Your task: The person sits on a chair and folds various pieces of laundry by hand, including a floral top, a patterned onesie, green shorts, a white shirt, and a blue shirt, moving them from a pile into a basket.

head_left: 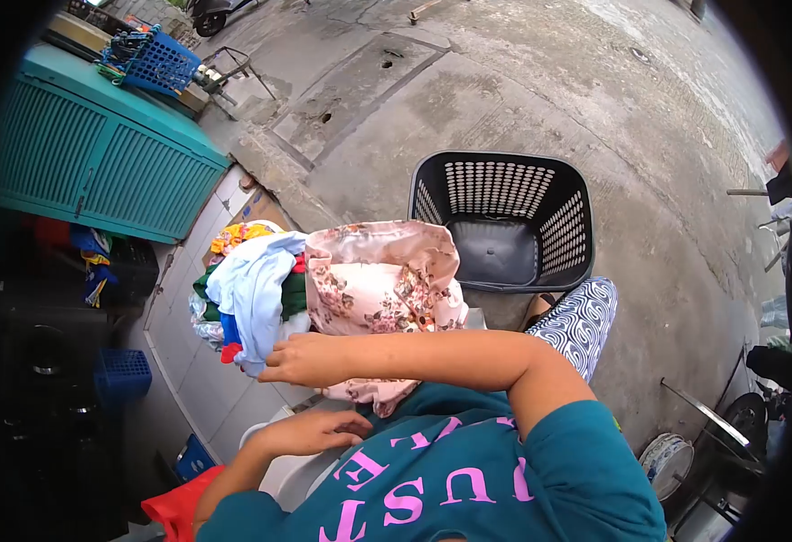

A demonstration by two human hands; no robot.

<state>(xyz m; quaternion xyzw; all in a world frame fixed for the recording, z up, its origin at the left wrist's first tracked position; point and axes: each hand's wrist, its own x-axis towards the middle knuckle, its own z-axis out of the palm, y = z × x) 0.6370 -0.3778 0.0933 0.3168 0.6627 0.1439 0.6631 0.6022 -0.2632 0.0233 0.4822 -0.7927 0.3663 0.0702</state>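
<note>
My right hand [301, 359] reaches across to the left, its fingers closed at the lower edge of a light blue cloth [256, 285]. That cloth lies on top of a heap of clothes with yellow floral [238, 237], green and red pieces. Beside the heap, a pink floral cloth [360, 294] is spread over my lap, its top edge standing up. My left hand [319, 432] rests near my shirt, below the pink cloth, with its fingers loosely extended and nothing visible in them.
A black perforated basket [495, 253] stands on the concrete ahead. Teal louvred cabinets [111, 149] are at the left, with a blue basket of hangers [163, 65] on top. A smaller blue basket [123, 372] sits lower left. Metal items and a wheel are at the right.
</note>
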